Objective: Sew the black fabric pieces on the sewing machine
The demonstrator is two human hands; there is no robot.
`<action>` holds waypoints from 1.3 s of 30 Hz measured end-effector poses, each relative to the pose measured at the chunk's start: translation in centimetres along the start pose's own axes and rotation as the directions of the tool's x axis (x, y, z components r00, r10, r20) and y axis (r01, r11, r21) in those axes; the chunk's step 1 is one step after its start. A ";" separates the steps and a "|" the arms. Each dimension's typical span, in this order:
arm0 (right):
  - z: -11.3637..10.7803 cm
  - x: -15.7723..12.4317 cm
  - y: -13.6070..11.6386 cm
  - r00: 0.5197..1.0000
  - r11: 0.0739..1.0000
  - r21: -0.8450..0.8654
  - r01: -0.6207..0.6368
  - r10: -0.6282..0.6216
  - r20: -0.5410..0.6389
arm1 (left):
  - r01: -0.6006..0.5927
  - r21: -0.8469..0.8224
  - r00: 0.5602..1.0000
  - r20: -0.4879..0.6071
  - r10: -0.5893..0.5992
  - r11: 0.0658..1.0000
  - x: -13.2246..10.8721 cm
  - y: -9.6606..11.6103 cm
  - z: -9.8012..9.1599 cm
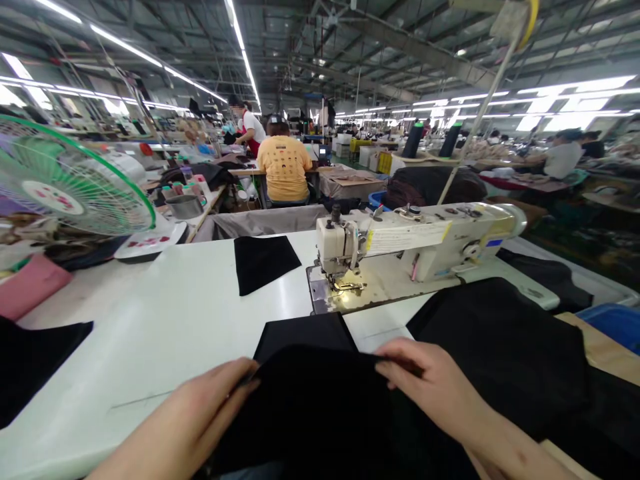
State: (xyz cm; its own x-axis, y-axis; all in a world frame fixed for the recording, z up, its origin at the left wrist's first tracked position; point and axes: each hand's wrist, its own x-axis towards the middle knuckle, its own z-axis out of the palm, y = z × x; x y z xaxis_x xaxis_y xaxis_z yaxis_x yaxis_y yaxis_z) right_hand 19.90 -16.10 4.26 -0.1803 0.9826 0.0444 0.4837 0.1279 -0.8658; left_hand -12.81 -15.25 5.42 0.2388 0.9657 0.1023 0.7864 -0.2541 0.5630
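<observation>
While left hand (200,413), right hand (435,387) grip black fabric (320,407), blue bin (617,325) beside.

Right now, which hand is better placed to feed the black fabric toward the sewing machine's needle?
Probably the right hand: it pinches the top edge of the black fabric, closer to the needle of the sewing machine. The left hand holds the edge farther left.

A garment factory floor: just beyond the black fabric (320,400) gripped by the left hand (200,413) and right hand (435,387) stands an industrial sewing machine (415,243) on a white worktable (165,320), a cut black piece (263,261) left of it. Far past the grip, seated workers (284,167), thread cones (413,140) and long strip lights (247,63) fill a wide steel-roofed hall of sewing stations.
</observation>
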 end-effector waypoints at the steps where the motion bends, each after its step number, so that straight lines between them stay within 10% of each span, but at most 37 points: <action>1: 0.9 1.4 0.6 1.000 1.000 -0.013 -0.023 0.023 -0.011 | 0.007 0.125 0.996 0.088 -0.018 0.992 1.6 -0.2 0.2; 7: 6.2 8.2 4.1 0.987 0.971 -0.233 0.054 -0.087 -0.132 | -0.004 0.517 0.977 0.186 -0.108 0.856 8.4 -2.2 3.0; 13: 6.9 8.9 5.8 0.982 0.977 -0.211 0.035 -0.072 -0.174 | 0.015 0.193 0.982 0.182 -0.051 0.981 9.4 -5.1 4.7; 17: 6.2 8.5 6.5 0.975 0.996 -0.088 0.011 -0.030 -0.221 | 0.023 -0.104 0.995 -0.090 -0.032 0.994 8.6 -4.4 4.9; 20: 5.6 8.0 6.5 0.978 1.000 0.022 -0.019 0.023 -0.209 | 0.075 -0.344 0.963 -0.219 -0.158 0.936 7.8 -3.2 4.6; 27: 4.3 7.4 5.3 0.941 0.928 0.371 0.001 0.125 -0.315 | 0.054 -0.732 0.976 -0.107 -0.192 0.679 7.2 -0.8 3.2; 33: 2.3 6.9 4.4 0.893 0.960 0.273 0.067 0.064 -0.446 | 0.004 -0.807 0.939 -0.200 -0.280 0.590 7.6 0.9 2.7; 39: 1.6 6.6 4.3 0.851 0.880 0.472 -0.052 0.286 -0.441 | -0.020 -0.842 0.858 -0.291 -0.423 0.539 7.8 1.8 2.8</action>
State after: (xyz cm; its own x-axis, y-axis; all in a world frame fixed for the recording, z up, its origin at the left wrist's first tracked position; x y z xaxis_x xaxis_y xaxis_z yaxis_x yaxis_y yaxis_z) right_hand 19.42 -9.24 0.00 0.3629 0.9318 0.0098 0.0311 -0.0016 -0.9995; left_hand -7.96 -8.31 4.91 -0.2930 0.9520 0.0884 -0.0605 -0.1107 0.9920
